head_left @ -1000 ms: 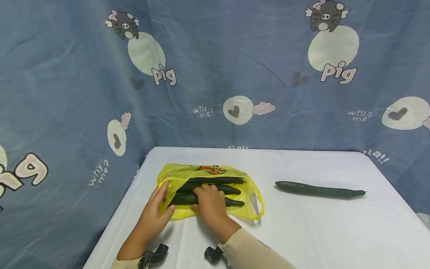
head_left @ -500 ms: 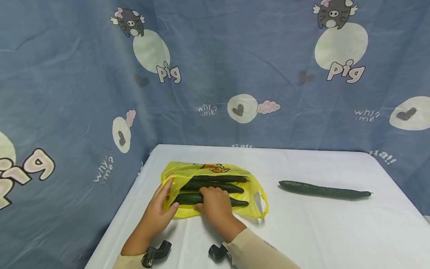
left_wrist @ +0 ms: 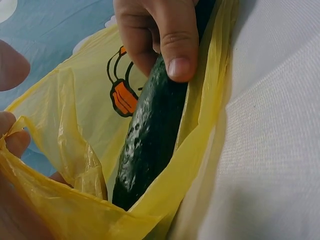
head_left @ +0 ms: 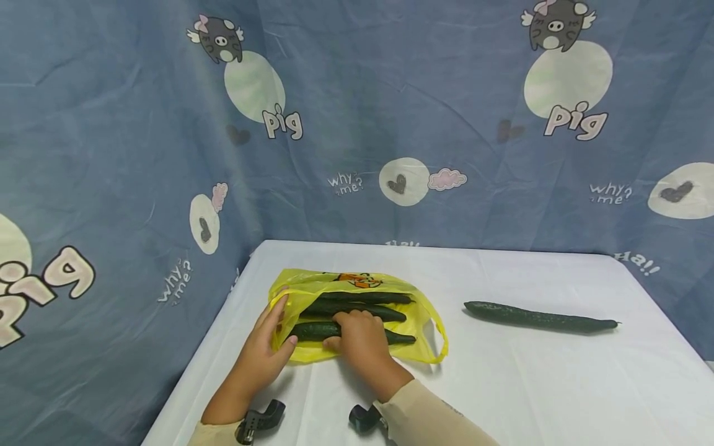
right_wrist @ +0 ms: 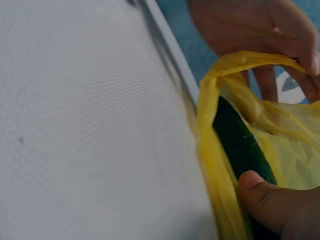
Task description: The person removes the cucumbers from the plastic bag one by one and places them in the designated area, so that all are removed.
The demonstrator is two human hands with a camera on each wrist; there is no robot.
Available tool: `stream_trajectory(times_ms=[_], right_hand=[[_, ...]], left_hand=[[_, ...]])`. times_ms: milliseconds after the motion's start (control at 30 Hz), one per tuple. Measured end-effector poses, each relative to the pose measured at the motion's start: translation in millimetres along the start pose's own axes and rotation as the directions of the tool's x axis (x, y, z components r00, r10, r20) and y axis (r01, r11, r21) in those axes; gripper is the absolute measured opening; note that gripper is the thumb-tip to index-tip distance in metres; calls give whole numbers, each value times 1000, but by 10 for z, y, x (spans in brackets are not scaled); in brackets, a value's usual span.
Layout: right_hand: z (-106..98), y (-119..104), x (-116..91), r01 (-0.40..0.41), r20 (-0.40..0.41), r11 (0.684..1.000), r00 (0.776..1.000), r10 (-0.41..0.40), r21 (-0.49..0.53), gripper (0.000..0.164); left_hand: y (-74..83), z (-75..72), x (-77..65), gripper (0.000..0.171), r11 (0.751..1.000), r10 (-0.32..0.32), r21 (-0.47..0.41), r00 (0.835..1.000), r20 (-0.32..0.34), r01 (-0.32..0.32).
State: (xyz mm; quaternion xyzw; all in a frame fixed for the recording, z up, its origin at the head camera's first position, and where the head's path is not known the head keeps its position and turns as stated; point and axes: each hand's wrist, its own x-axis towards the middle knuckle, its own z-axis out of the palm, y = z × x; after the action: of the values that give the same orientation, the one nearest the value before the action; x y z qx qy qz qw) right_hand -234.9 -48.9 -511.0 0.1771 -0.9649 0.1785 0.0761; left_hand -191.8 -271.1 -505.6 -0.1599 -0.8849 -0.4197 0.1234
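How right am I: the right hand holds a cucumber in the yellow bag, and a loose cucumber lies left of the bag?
One slip: the head view shows the loose cucumber lying right of the yellow bag, not left. The rest stands.

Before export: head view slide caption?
Right hand grips a cucumber in a yellow bag; left hand touches its edge; a loose cucumber lies outside.

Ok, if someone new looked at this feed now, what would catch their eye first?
The bright yellow bag, lying open left of centre on the white table, with three dark cucumbers showing in it, the nearest held by the right grip. Next, the lone cucumber on the table to the right of the bag. Behind it all, the blue backdrop with its cartoon pigs.
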Motion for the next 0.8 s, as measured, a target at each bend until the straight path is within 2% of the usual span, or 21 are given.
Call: stream_trajectory(times_ms=[233, 367, 800], right_hand=[[-105, 20, -18, 40, -32, 999, 999, -41, -20, 50], [-172, 12, -45, 51, -39, 998, 998, -53, -34, 47], [-439, 56, -137, 34, 39, 999, 999, -33, -13, 52]], left_hand=[[-6, -2, 6, 88, 1000, 19, -1, 1000, -15, -19], [3, -1, 0, 87, 1000, 5, 5, 1000, -20, -5], [13, -45, -10, 85, 997, -14, 70, 999, -38, 16]])
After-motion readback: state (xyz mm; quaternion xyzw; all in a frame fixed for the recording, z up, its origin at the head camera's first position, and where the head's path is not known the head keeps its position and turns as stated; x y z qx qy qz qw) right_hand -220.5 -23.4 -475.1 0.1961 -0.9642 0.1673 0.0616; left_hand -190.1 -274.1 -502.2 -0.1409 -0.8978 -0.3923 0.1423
